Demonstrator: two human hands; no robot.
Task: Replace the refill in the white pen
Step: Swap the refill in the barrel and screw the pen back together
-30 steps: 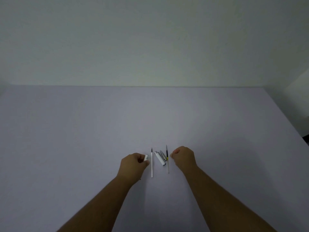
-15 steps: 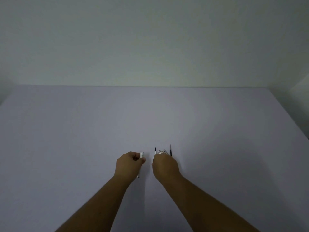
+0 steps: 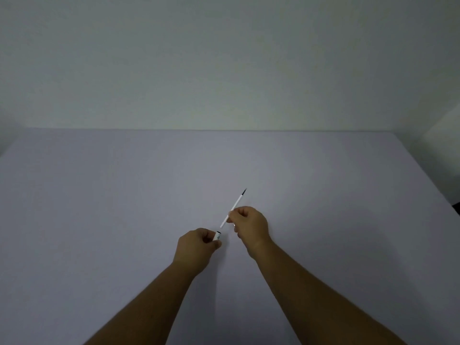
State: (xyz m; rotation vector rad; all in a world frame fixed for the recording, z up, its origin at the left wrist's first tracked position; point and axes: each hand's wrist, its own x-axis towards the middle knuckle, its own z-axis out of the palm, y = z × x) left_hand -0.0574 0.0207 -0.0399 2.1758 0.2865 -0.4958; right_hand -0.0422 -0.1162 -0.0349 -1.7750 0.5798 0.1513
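Left hand [image 3: 196,247] clamped on pen barrel [image 3: 217,236], open end up. Right hand [image 3: 250,224] pinching refill [image 3: 234,207], tip pointing far-right, above bench [image 3: 99,207].

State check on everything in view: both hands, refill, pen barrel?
left hand: shut on white pen barrel, open end up toward refill
right hand: pinching white refill
white refill: in the air, tilted, dark tip away, lower end just short of barrel
table: bare here
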